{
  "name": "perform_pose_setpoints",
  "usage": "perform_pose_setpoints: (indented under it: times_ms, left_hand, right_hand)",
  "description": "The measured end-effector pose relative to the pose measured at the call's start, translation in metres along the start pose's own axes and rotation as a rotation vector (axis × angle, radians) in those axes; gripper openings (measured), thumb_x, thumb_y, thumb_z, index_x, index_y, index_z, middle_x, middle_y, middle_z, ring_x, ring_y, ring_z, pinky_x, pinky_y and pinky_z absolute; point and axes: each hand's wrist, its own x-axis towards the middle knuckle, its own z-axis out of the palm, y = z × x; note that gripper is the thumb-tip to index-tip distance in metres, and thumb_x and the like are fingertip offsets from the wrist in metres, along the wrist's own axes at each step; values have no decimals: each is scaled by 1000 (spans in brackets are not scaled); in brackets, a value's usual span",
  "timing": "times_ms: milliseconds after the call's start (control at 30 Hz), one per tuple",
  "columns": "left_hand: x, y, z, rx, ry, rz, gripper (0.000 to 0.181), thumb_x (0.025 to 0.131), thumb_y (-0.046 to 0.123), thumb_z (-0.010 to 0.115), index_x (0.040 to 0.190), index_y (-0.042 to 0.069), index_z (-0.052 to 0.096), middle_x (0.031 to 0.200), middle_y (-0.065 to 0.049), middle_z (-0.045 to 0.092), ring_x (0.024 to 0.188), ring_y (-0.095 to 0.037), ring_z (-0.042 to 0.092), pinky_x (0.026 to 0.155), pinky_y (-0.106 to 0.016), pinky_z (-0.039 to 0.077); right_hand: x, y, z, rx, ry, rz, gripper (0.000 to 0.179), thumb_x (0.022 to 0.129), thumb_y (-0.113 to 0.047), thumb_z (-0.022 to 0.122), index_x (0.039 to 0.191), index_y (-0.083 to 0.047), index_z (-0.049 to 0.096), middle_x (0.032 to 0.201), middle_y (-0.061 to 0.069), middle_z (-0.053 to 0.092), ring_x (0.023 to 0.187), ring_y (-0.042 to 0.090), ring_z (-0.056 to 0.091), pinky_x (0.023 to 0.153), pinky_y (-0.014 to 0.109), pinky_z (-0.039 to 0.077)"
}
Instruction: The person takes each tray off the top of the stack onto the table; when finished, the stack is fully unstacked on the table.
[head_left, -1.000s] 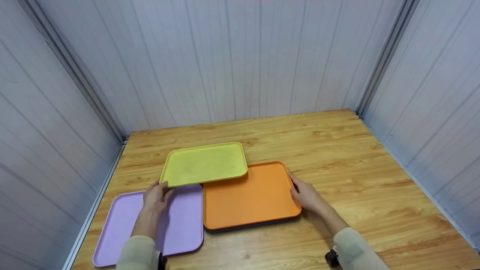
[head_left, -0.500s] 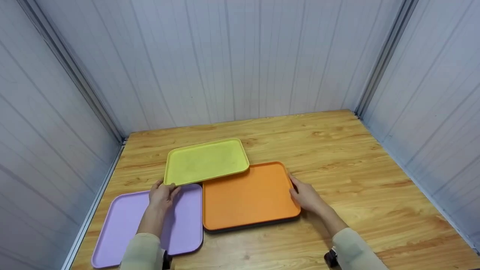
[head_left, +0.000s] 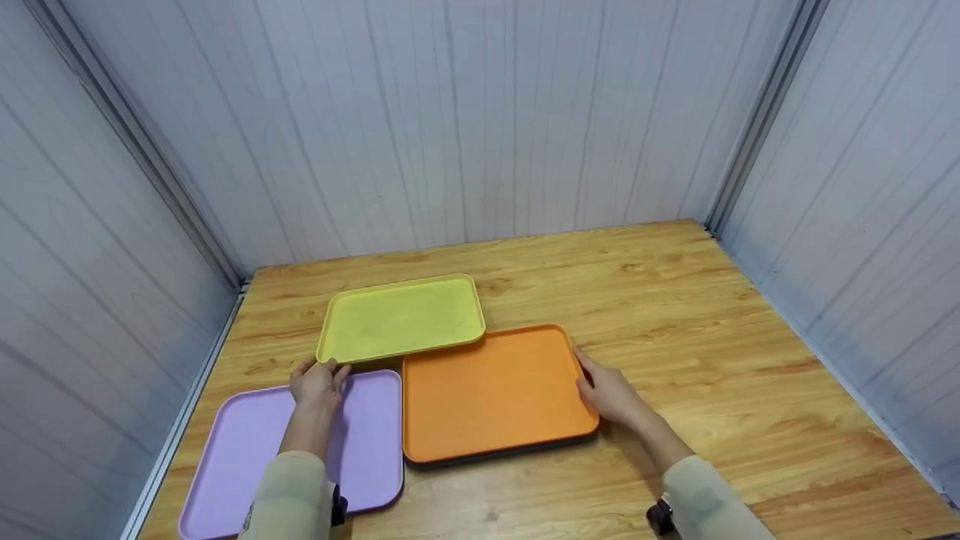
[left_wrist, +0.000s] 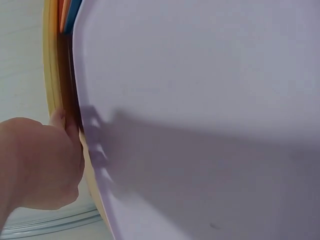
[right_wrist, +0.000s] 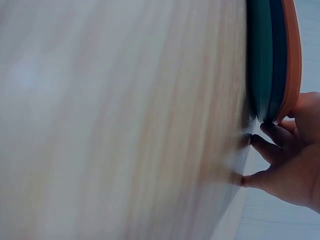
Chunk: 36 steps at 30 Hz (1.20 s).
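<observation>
My left hand pinches the near left corner of a yellow tray, thumb on top. This tray lies toward the back and overlaps the far left edge of an orange tray. The orange one tops a stack; a blue tray and a green tray show beneath it in the right wrist view. My right hand holds the stack's right edge, thumb by the orange rim, with other fingers spread down to the tabletop. Under my left forearm is a lilac tray, left of the stack.
The trays rest on a wood-grain table. White panel walls stand behind and at both sides. A dark edge shows under the lilac tray's near right corner. Bare tabletop extends right of the orange tray.
The left hand has moved the yellow tray slightly back, so it covers a little less of the orange tray. The right hand and the stack stay in place.
</observation>
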Motion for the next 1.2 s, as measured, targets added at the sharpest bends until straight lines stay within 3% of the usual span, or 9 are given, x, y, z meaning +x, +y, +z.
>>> perform_pose_setpoints:
  times_ms: [267,567,633,800,867,933,1033,1133,1200]
  left_hand:
    - [5,5,1,2,38,43,62,97,-15,40,155,-5,19,159,-22,24,143,-30,36,102,-36,46]
    - [11,5,0,-25,67,22,65,96,-17,42,155,-3,20,163,-19,22,142,-33,35,107,-38,41]
    - [13,5,0,-1,55,12,68,95,-18,46,155,-4,19,163,-19,22,142,-31,36,104,-34,44]
    - [13,4,1,63,16,-66,73,96,-14,48,158,-5,11,162,-18,20,141,-29,38,100,-27,47]
    - [11,3,3,93,11,-92,70,97,-12,48,158,-6,14,161,-20,24,138,-29,42,98,-26,47]
    - [10,1,6,115,20,-104,65,97,-11,49,156,-8,21,157,-21,30,128,-30,53,95,-26,50]
    - [9,1,10,134,18,-132,56,97,-10,49,151,-9,33,144,-22,42,99,-27,70,83,-25,56]
    - [7,1,14,120,-30,-176,50,97,-12,49,145,-7,40,125,-20,52,72,-23,73,75,-29,59]
    - [6,1,17,117,-74,-193,46,96,-14,48,142,-8,42,112,-19,57,67,-24,72,75,-31,59]
  right_hand:
    - [1,-2,3,12,-10,-1,59,103,-12,53,158,-6,32,141,23,54,60,17,47,80,42,48]
    - [3,-4,3,-3,-11,-20,59,103,-12,52,158,-5,32,119,23,64,50,15,39,60,36,43]
    - [2,-4,4,-17,-1,-27,58,103,-12,53,157,-4,33,132,24,60,57,16,47,66,38,47]
    - [2,-2,3,-35,9,-34,57,103,-11,53,156,-2,34,145,27,50,87,26,60,87,47,49]
    - [2,-2,2,-28,6,-29,57,103,-11,53,156,-3,34,144,27,51,83,26,60,86,47,49]
    - [2,-2,2,-25,5,-24,58,103,-12,53,157,-4,34,143,26,52,78,24,58,85,46,49]
    - [2,-2,2,-19,1,-16,58,103,-12,53,157,-4,34,143,26,53,75,22,57,83,45,49]
    - [2,-1,3,-15,-2,-12,58,103,-12,53,157,-4,34,144,25,52,75,21,57,83,44,49]
    - [2,-1,3,-6,-5,-8,58,103,-13,53,157,-5,33,144,25,52,72,19,56,81,43,49]
